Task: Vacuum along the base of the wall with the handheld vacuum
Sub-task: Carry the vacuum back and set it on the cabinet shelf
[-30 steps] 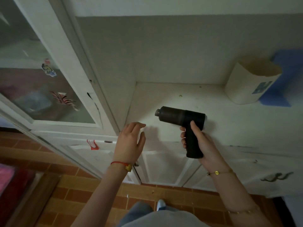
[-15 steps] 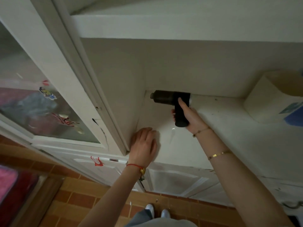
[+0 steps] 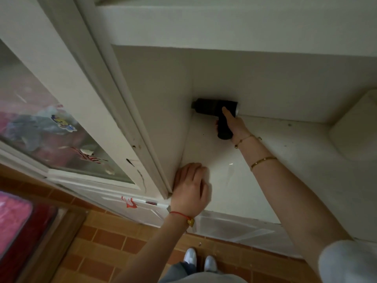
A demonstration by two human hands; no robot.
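Observation:
The black handheld vacuum (image 3: 212,107) lies along the foot of the back wall (image 3: 265,86) of a white counter recess, its nozzle in the far left corner against the side wall. My right hand (image 3: 232,125) grips its pistol handle, index finger stretched up onto the body. My left hand (image 3: 190,185) rests flat on the white counter top (image 3: 285,156) at its front left edge, fingers loosely spread, holding nothing.
A cream rounded container (image 3: 355,127) sits on the counter at the right, against the wall. A glass-fronted cabinet door (image 3: 51,129) with stickers stands to the left. A shelf overhangs the recess. Below are white cabinet doors (image 3: 228,227) and a brick-tile floor (image 3: 106,242).
The vacuum has moved from mid-counter back into the far left corner, against the base of the wall. My left hand came down from hovering onto the counter's front edge.

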